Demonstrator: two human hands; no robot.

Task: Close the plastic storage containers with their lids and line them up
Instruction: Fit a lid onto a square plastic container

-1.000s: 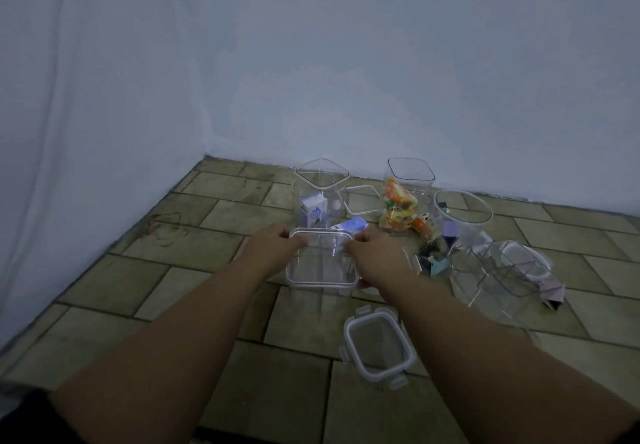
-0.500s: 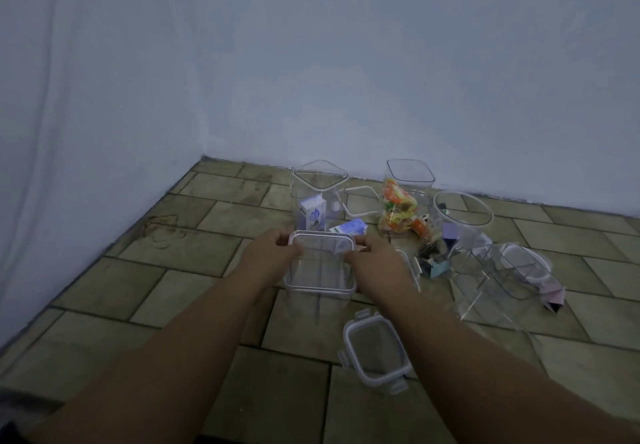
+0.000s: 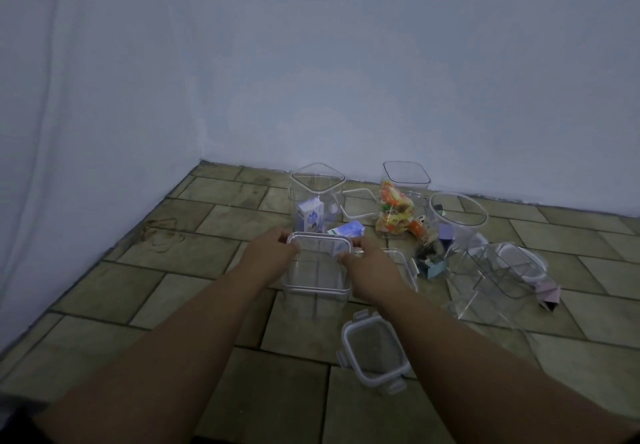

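Flanking the container, left hand and right hand apparently grip its lid edges beside open floor.

A: What is sitting between the fingers?
B: A container, its lid lying on top, the left hand and right hand flanking it.
A: And beyond the fingertips?
B: A carton is standing inside an open container; nearer, a loose lid is lying beside the right forearm.

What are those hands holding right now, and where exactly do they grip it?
A clear container, by its lid: the left hand grips the far left corner, the right hand the far right corner.
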